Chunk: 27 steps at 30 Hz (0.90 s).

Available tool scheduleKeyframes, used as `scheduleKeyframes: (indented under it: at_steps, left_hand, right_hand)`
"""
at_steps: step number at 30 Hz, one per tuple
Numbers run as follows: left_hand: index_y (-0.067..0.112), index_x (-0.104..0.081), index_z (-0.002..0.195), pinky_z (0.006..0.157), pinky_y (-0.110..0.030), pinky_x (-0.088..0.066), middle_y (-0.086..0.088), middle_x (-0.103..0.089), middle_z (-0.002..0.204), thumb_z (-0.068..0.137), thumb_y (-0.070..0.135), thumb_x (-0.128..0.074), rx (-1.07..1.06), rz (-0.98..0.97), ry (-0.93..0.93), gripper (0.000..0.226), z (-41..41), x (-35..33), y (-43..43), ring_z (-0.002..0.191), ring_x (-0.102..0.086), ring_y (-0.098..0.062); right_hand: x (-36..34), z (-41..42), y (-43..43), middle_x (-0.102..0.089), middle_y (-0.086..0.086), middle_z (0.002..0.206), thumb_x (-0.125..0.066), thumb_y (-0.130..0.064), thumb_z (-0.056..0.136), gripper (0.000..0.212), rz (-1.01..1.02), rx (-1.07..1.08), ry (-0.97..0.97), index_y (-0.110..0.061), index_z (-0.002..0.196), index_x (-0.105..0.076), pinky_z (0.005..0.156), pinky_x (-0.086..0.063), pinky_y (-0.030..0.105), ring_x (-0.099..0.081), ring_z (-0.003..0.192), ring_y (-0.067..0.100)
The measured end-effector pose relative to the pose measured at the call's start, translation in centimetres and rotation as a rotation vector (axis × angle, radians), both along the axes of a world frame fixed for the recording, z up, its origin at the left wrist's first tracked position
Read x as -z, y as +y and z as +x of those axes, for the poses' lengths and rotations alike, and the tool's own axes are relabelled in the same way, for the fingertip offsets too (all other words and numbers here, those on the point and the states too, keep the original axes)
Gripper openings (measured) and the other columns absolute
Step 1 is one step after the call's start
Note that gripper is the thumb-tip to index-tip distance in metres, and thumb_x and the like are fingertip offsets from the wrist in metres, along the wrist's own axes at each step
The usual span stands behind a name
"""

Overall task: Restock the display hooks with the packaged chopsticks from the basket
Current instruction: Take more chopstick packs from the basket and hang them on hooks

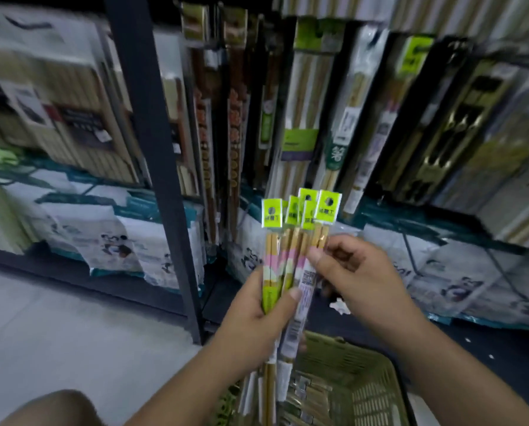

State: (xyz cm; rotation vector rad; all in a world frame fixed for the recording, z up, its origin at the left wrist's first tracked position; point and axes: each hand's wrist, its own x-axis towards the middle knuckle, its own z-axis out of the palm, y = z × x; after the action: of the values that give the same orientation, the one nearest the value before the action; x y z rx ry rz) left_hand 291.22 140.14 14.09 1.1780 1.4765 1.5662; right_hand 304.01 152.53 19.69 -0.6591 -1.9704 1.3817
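The left hand [257,315] gripped a fanned bundle of chopstick packs [283,250] round its middle, upright before the blurred hanging display [300,103], while the right hand [358,272] seemed to pinch the rightmost pack [321,236], above the green basket [377,361] near and to the right.

A dark metal upright post [152,167] of the shelving unit runs from the top edge down to the floor, left of centre. The smooth pale grey floor [57,327] lies to its left. On the low dark shelf board [35,259] stand soft white and teal bags with panda prints [118,238]. The light is dim and the far shelves are blurred.
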Motion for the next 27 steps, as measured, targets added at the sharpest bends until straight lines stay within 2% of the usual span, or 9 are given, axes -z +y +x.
scheduleKeyframes:
  at_steps: [3, 5, 6, 10, 16, 18, 20, 23, 27]
  left_hand:
    - [0.056, -0.054, 0.126, 0.081, -0.018, -0.056, 0.02, -0.07, 0.114, 0.095, 0.049, -0.061, -0.029, 0.095, 0.085, 0.032, -1.3, -4.6, 2.5, 0.102, -0.068, 0.0]
    - [0.04, -0.056, 0.131, 0.086, -0.031, -0.059, 0.012, -0.071, 0.113, 0.093, 0.05, -0.062, -0.055, 0.168, 0.128, 0.04, -2.0, -7.4, 4.4, 0.103, -0.069, -0.009]
    - [0.036, -0.057, 0.13, 0.085, -0.03, -0.058, 0.01, -0.071, 0.111, 0.094, 0.047, -0.062, -0.064, 0.205, 0.142, 0.038, -2.2, -8.7, 5.2, 0.102, -0.069, -0.01]
    - [0.039, -0.056, 0.129, 0.084, -0.023, -0.055, 0.014, -0.07, 0.113, 0.097, 0.047, -0.062, -0.087, 0.299, 0.182, 0.034, -2.5, -12.0, 7.5, 0.105, -0.068, -0.006]
    - [0.046, -0.055, 0.127, 0.092, -0.042, -0.057, 0.015, -0.071, 0.116, 0.092, 0.053, -0.063, -0.065, 0.335, 0.133, 0.037, -2.0, -12.1, 9.5, 0.108, -0.069, -0.008]
    - [0.049, -0.054, 0.127, 0.093, -0.034, -0.055, 0.019, -0.07, 0.118, 0.091, 0.054, -0.062, -0.059, 0.337, 0.143, 0.037, -1.7, -12.0, 10.0, 0.11, -0.067, -0.002]
    - [0.051, -0.054, 0.125, 0.091, -0.026, -0.053, 0.023, -0.069, 0.119, 0.094, 0.052, -0.061, -0.039, 0.322, 0.152, 0.033, -1.2, -11.8, 10.5, 0.111, -0.065, 0.002]
    - [0.05, -0.055, 0.123, 0.083, -0.016, -0.052, 0.023, -0.069, 0.114, 0.097, 0.046, -0.061, -0.029, 0.294, 0.168, 0.027, -0.7, -11.2, 11.0, 0.105, -0.065, 0.004]
    - [0.052, -0.056, 0.117, 0.077, -0.008, -0.048, 0.023, -0.069, 0.107, 0.1, 0.041, -0.061, -0.057, 0.262, 0.156, 0.02, -0.7, -10.9, 11.3, 0.099, -0.066, 0.004]
  right_hand:
    - [-4.7, -0.7, 0.5, -0.061, -0.005, 0.067, -0.07, -0.041, 0.088, 0.023, 0.007, 0.09, 0.159, -0.018, 0.087, -0.069, 0.057, -0.053, 0.024, -0.062, 0.06, 0.014]
    - [-7.5, -1.1, 1.4, -0.067, -0.004, 0.073, -0.071, -0.032, 0.093, 0.01, 0.023, 0.146, 0.246, -0.023, 0.09, -0.072, 0.058, -0.055, 0.026, -0.064, 0.065, 0.016]
    - [-8.7, -1.2, 1.7, -0.069, -0.001, 0.076, -0.071, -0.029, 0.095, 0.007, 0.037, 0.166, 0.278, -0.025, 0.089, -0.073, 0.059, -0.055, 0.027, -0.065, 0.066, 0.017]
    - [-12.6, -2.0, 3.0, -0.066, 0.0, 0.073, -0.068, -0.031, 0.097, 0.016, 0.086, 0.218, 0.346, -0.03, 0.082, -0.073, 0.058, -0.055, 0.027, -0.062, 0.065, 0.018]
    - [-14.3, -2.8, 4.8, -0.062, 0.0, 0.069, -0.065, -0.029, 0.099, 0.018, 0.104, 0.27, 0.382, -0.024, 0.083, -0.07, 0.053, -0.052, 0.026, -0.058, 0.062, 0.015]
    - [-14.4, -2.6, 5.5, -0.063, -0.001, 0.069, -0.067, -0.025, 0.098, 0.007, 0.096, 0.284, 0.394, -0.02, 0.094, -0.069, 0.05, -0.049, 0.023, -0.058, 0.059, 0.012]
    - [-14.3, -2.4, 6.2, -0.062, 0.0, 0.071, -0.068, -0.023, 0.097, 0.005, 0.082, 0.316, 0.397, -0.019, 0.093, -0.069, 0.049, -0.047, 0.021, -0.057, 0.059, 0.011]
    - [-14.2, -2.1, 7.2, -0.059, 0.001, 0.069, -0.062, -0.028, 0.101, 0.028, 0.046, 0.355, 0.409, -0.027, 0.074, -0.07, 0.051, -0.046, 0.025, -0.054, 0.063, 0.014]
    - [-14.7, -1.8, 8.3, -0.06, -0.002, 0.067, -0.059, -0.029, 0.103, 0.034, 0.044, 0.384, 0.414, -0.027, 0.071, -0.072, 0.05, -0.047, 0.023, -0.055, 0.06, 0.01]
